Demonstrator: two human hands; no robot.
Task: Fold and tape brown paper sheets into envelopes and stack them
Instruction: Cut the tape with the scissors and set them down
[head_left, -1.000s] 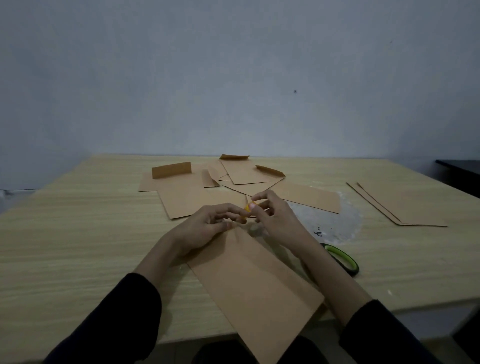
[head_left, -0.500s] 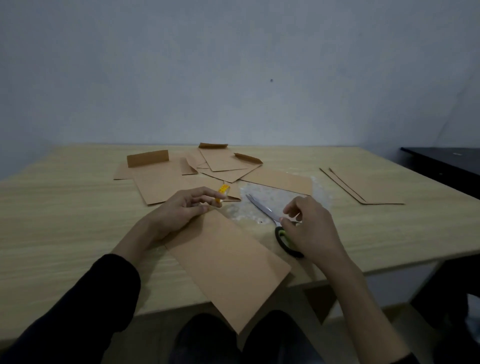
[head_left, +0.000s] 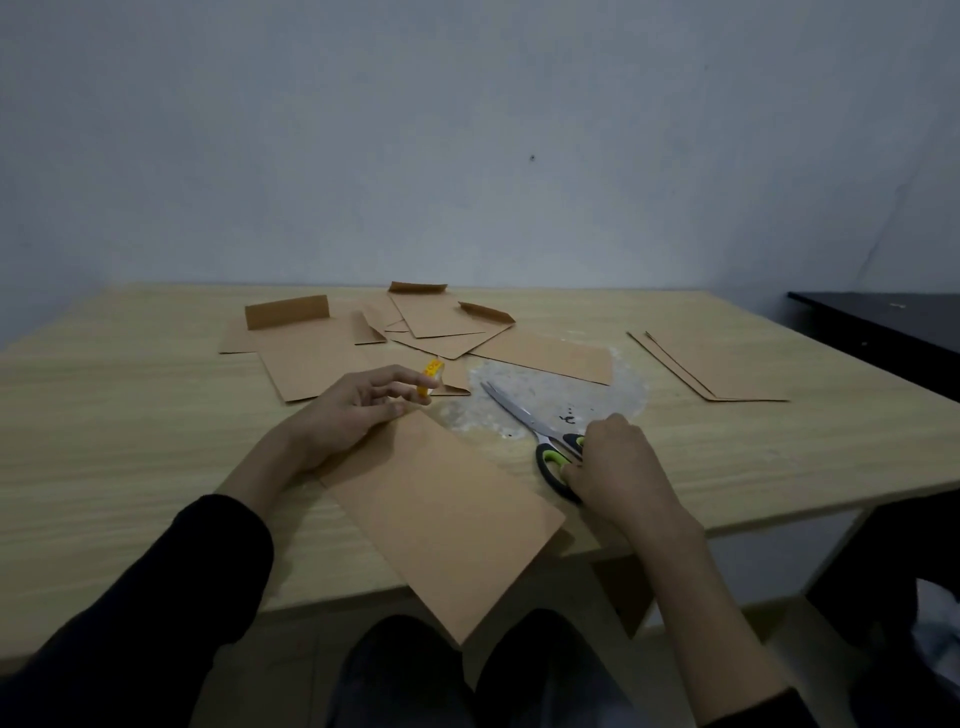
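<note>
Sits at a pale wooden table (head_left: 130, 441), camera looking down over both hands. Pinches a small yellow roll of tape (head_left: 430, 382) between thumb and forefinger of the left hand (head_left: 353, 415), with the other fingers loosely curled and slightly spread; lays the palm side of that hand over the far corner of the envelope (head_left: 447, 514). Has the envelope, a folded brown sheet, lying flat and skewed in front of the body, far corner under the left hand, near corner hanging out past the table's front edge. Curls the fingers of the right hand (head_left: 618, 467) round the black-and-green handles of the scissors (head_left: 524, 415), just right of the envelope; cannot tell from the back of the hand whether any finger is through a loop. Has the scissors flat on the table, blades together and pointing away and to the left, across a whitish smeared patch (head_left: 587, 395). Beyond the hands, towards the wall (head_left: 467, 156): a loose pile (head_left: 431, 322) of overlapping brown folded sheets, several with a flap standing up, reaching the patch's far edge. Well apart on the right: a neat stack (head_left: 727, 369) of flat brown pieces, edges nearly aligned. At the far right, beside the table: a dark surface (head_left: 883, 322). Wears black sleeves (head_left: 156, 597), forearms bare.
</note>
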